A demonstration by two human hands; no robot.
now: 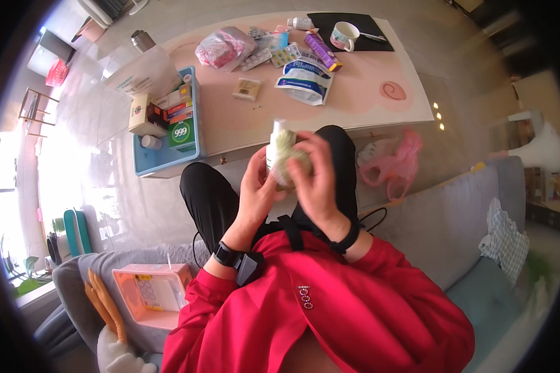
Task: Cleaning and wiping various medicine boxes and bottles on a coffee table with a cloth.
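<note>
Above my lap, my left hand (256,179) is closed around a white bottle (271,151) with a narrow capped top, held upright. My right hand (315,175) grips a pale green cloth (287,158) against the bottle's side; both hand and cloth are blurred. Part of the bottle is hidden behind the cloth and my fingers. Beyond my hands, on the pink-topped table (228,128), lie a small flat packet (247,89) and a white and blue pouch (304,81).
A blue bin (168,163) packed with medicine boxes stands at the table's left end. Farther back are a knotted plastic bag (225,48), blister packs (256,59), a purple box (323,51) and a mug (344,36). A pink basket (151,319) sits on the sofa at my left.
</note>
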